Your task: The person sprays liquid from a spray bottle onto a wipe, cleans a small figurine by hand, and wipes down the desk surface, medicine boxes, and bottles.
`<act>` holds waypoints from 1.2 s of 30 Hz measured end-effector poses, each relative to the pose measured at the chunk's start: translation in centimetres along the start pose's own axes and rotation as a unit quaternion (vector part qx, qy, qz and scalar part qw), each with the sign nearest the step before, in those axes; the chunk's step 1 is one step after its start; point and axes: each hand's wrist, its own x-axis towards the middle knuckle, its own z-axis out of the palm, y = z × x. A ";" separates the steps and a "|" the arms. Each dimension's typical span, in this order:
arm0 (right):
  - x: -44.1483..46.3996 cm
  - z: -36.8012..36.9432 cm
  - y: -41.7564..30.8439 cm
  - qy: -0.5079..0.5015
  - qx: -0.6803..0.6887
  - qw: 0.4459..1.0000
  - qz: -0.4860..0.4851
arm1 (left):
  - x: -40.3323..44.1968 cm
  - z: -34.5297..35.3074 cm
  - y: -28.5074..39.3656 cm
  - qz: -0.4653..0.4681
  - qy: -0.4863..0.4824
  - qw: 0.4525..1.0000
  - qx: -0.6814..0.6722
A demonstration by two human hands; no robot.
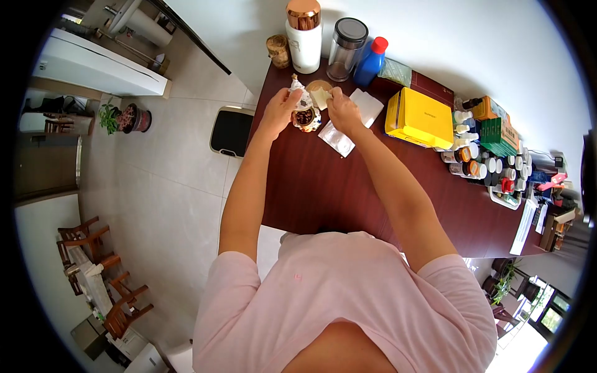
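Jar (310, 128), already open, dark-filled, between our grips; patterned white top (301, 93), off, clamped in left hand (281, 113); right hand (345, 112), at pale piece's (320, 97) edge, whether closed on it we cannot tell

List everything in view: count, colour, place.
Wooden table: 1, maroon, centre
Rounded jar: 1, multicoloured, table's back left
Cone-shaped piece: 1, whitish, beside jar
Thin piece: 1, cream, beside cone
Foil packet: 1, silver, beside jar
Tall flask: 1, white, back edge
Lidded cylinder: 1, clear, flask's right
Red-capped bottle: 1, blue, beside cylinder
Rough stump: 1, brown, flask's left
Rectangular box: 1, yellow, right of packet
Small bottles: many, multicoloured, right
Floor pad: 1, black, table's left
Potted plant: 1, green, upper left
Wooden chairs: several, brown, lower left
Shirt: 1, pink, bottom centre
Left hand: 1, holding cone
Right hand: 1, by thin piece
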 end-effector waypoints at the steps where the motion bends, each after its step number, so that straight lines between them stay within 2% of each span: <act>1: -0.3 0.1 0.1 0.012 -0.001 1.000 -0.016 | -0.4 -0.2 0.5 -0.009 0.003 1.000 -0.014; 8: -3.3 0.1 -1.3 -0.017 0.006 1.000 0.014 | -0.1 -1.1 1.9 0.041 0.004 0.999 0.032; 11: -3.7 0.3 -0.9 0.070 0.100 0.988 0.090 | 1.1 -0.5 1.3 0.064 0.007 0.996 0.063; 12: -3.7 0.3 -0.6 0.072 0.100 0.988 0.090 | 1.4 -0.2 1.2 0.083 0.011 0.994 0.070; 14: -3.6 0.1 0.6 0.152 0.167 0.968 0.108 | 1.8 0.5 1.1 0.084 0.003 0.994 0.074; 15: -3.6 -0.4 0.5 0.130 0.199 0.959 0.153 | 2.0 0.9 1.2 0.103 0.000 0.989 0.104; 19: -3.4 0.3 1.9 0.158 0.209 0.951 0.162 | 2.9 2.0 0.9 0.119 0.001 0.978 0.169; 21: -3.8 -0.5 1.1 0.122 0.323 0.919 0.193 | 3.4 2.3 0.7 0.111 0.000 0.971 0.212; 24: -3.7 -0.6 0.6 0.115 0.385 0.893 0.205 | 3.2 2.4 0.8 0.112 0.000 0.966 0.232; 30: -3.9 -0.8 -0.8 0.066 0.451 0.863 0.220 | 3.3 2.7 0.7 0.136 0.025 0.962 0.237; 36: -3.7 -0.3 -1.9 0.042 0.477 0.843 0.244 | 3.0 2.8 1.1 0.118 0.013 0.962 0.247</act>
